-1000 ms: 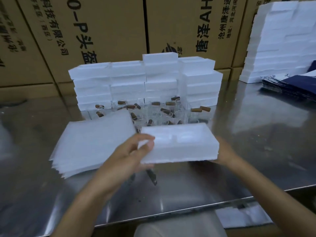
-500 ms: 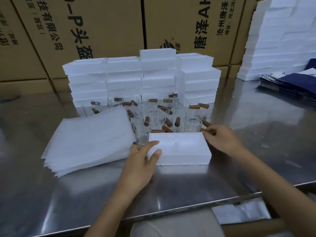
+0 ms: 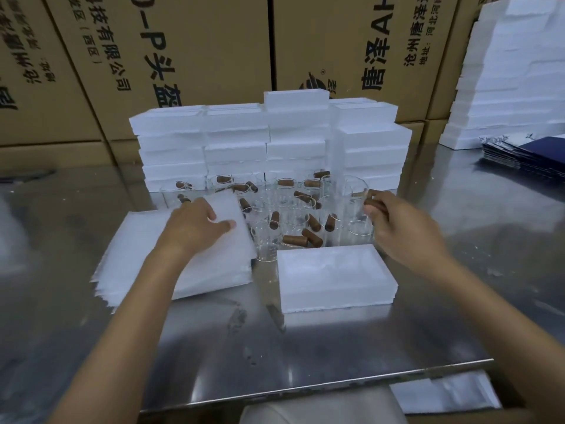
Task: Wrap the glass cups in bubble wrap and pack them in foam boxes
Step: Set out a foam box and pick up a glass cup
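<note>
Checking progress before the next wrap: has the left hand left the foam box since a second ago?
Yes. The left hand has gone left, off the foam box, onto the bubble wrap stack.

Both hands outstretched, right pinching.

- Your clear glass cups with brown wooden handles stand clustered mid-table.
- The stack of white bubble-wrap sheets lies flat just left of them.
- The white rectangular foam box sits before the cups, hollow upward.
</note>
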